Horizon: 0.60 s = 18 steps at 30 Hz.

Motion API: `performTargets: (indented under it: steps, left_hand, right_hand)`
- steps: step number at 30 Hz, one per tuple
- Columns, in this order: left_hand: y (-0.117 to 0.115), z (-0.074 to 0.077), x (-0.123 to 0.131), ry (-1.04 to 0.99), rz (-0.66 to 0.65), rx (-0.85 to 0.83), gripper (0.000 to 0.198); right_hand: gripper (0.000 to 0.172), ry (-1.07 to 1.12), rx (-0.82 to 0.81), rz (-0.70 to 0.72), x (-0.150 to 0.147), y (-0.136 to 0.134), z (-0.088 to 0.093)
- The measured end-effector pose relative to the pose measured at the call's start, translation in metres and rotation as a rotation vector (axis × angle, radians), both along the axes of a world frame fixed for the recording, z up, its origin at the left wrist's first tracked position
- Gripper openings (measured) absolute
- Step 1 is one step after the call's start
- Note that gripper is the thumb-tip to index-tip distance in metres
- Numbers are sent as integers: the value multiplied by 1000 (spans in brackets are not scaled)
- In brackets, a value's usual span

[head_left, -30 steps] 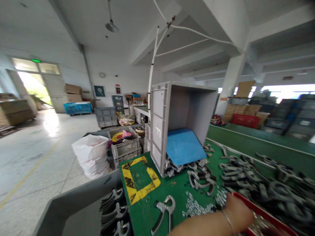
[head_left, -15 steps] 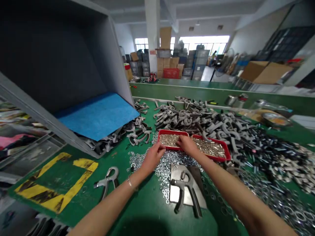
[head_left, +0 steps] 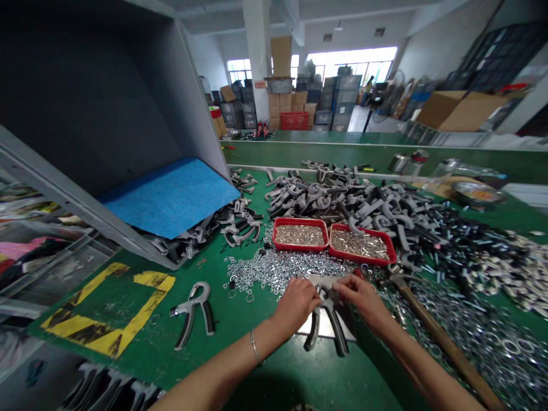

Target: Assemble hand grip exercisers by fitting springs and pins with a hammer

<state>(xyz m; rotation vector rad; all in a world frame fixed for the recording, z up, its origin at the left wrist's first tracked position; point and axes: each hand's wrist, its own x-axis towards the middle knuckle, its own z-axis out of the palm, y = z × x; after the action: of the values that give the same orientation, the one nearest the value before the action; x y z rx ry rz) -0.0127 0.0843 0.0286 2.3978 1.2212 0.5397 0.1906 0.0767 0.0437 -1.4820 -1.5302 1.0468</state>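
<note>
A grey and black hand grip (head_left: 327,322) lies on a metal plate (head_left: 351,331) in front of me. My left hand (head_left: 298,302) is closed at the top left of the hand grip, fingers bent against it. My right hand (head_left: 359,297) has its fingertips pinched at the upper right of the same hand grip; any small part between them is too small to make out. A second hand grip (head_left: 194,311) lies to the left on the green table (head_left: 231,365). Behind my hands are two red trays (head_left: 299,249) of small metal pins.
Small nuts (head_left: 274,265) are scattered behind the plate. A hammer (head_left: 445,342) lies at the right beside many metal rings (head_left: 505,342). Grey handle parts (head_left: 317,197) are piled behind the trays. A large grey bin (head_left: 201,108) with a blue sheet (head_left: 175,197) stands left.
Both hands have moved from around the red trays back to the hand grip on the plate. The hammer now shows at the right, where my right forearm was.
</note>
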Motion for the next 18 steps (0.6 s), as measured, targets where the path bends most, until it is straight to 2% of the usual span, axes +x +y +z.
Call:
performTargets:
  steps: [2, 4, 8, 11, 14, 18]
  left_hand:
    - [1, -5, 3, 82, -32, 81, 20]
    - [1, -10, 3, 145, -78, 173, 24]
    - [-4, -17, -3, 144, -171, 262, 27]
    - [-11, -16, -8, 72, -160, 203, 23]
    - [-15, -11, -10, -46, -82, 47, 21]
    - [-5, -1, -19, -227, 15, -103, 16]
  right_hand:
    - [33, -13, -9, -9, 1, -24, -10]
    - [31, -57, 20, -15, -1, -37, -18]
    - [22, -180, 175, 35, -9, -41, -27]
    - [18, -263, 289, 108, -13, -37, -34]
    - [18, -345, 367, 160, -16, -32, -39]
    - [21, -464, 419, 195, -18, -29, -42]
